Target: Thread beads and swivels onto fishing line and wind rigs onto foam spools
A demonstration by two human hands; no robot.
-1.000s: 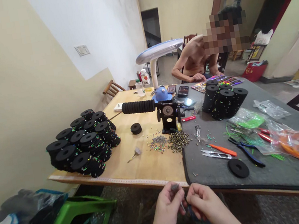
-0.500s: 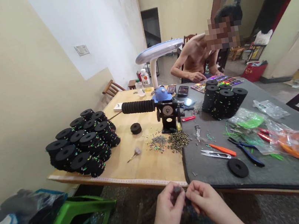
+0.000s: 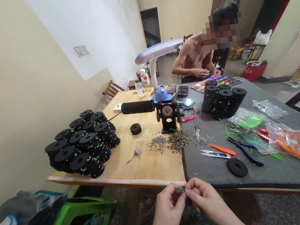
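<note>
Below the table's front edge my left hand [image 3: 166, 209] and my right hand [image 3: 205, 198] meet fingertip to fingertip. Both are closed in a pinch on a small dark piece [image 3: 179, 190] held between them; it is too small to name. Just beyond the hands on the grey mat [image 3: 260, 171] lie a single black foam disc [image 3: 237, 167], white snips [image 3: 214, 153] and an orange-handled tool [image 3: 223, 149]. Small piles of metal bits [image 3: 178, 140] and beads [image 3: 158, 144] sit on the wooden table [image 3: 146, 165].
Stacks of black foam spools [image 3: 83, 145] fill the table's left side, and more spools [image 3: 224, 98] stand on the mat. A black winder [image 3: 167, 113] with a foam handle stands mid-table beside a lamp [image 3: 157, 51]. A person [image 3: 198, 58] sits at the far end. A green stool [image 3: 70, 218] is lower left.
My hands have drawn together and risen slightly toward the table edge, with the fingertips now touching around the small piece. The person at the far end has leaned a little further over.
</note>
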